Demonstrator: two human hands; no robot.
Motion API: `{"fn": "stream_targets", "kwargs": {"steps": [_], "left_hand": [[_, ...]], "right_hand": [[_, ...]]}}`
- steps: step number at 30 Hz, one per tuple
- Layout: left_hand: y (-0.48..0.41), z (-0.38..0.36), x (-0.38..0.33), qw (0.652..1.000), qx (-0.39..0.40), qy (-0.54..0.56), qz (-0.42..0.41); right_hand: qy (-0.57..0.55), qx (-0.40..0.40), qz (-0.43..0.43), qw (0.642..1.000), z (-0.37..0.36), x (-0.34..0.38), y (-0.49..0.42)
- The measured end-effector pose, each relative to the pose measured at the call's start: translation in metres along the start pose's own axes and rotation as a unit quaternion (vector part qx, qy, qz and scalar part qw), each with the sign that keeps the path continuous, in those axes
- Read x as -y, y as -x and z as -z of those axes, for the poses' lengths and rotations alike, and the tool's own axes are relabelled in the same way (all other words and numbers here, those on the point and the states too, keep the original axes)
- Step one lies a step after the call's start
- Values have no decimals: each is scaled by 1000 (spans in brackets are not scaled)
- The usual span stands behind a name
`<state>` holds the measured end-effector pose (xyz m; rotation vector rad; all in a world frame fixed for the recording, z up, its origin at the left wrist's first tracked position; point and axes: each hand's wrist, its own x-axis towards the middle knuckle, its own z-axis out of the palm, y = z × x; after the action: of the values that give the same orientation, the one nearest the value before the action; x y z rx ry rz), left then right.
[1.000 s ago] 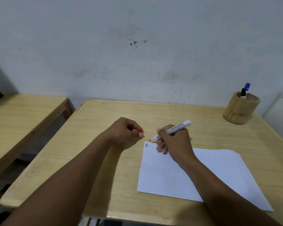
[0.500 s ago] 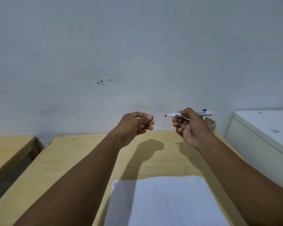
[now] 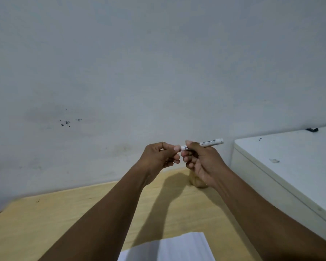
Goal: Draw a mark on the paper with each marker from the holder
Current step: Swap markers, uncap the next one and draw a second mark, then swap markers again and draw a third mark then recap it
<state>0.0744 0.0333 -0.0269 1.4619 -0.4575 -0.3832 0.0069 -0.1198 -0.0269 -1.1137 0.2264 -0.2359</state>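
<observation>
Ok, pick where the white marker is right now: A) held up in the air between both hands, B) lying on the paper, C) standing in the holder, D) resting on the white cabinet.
A: the white marker is gripped by the right hand, with the left hand at its tip, above the table.

A single head-worn view looks forward from the person's own position, tilted only slightly down, so the wall [image 3: 158,63] fills the upper half. Both forearms reach away from the lens. The wooden surface [image 3: 45,223] and paper [image 3: 177,247] sit close, cut off by the bottom edge.
</observation>
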Motion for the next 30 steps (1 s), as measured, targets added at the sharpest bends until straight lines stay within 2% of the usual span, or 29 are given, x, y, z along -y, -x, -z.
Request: {"fn": "stream_targets", "kwargs": {"steps": [2,5,7,9,11,13,16,19,26,30], "left_hand": [[-6,-2,1,1000,-6,-14,-12],[-14,1,-1,998,-35,-42,-30],[-22,8,-5,994,-62,-78,-44],[-29,16,-10,987,-73,-131,-55],[-36,21,-15,981,-70,-171,-60],[-42,20,-18,976,-63,-197,-62],[-53,6,-16,964,-36,-254,-68],[-66,-14,-13,933,1,-353,-74],[-94,-51,-21,865,78,-490,-76],[-107,-65,-22,860,71,-500,-77]], "right_hand": [[22,20,-22,999,4,5,-5],[161,35,-84,983,16,24,-12],[243,-14,-105,964,35,42,-18],[280,-94,-83,952,61,54,-23],[297,-145,-54,942,81,58,-27],[301,-158,-50,939,91,55,-29],[310,-151,-59,937,93,47,-30],[324,-140,-58,934,91,38,-34],[326,-136,-18,935,92,39,-48],[312,-142,-13,939,96,39,-54]]}}
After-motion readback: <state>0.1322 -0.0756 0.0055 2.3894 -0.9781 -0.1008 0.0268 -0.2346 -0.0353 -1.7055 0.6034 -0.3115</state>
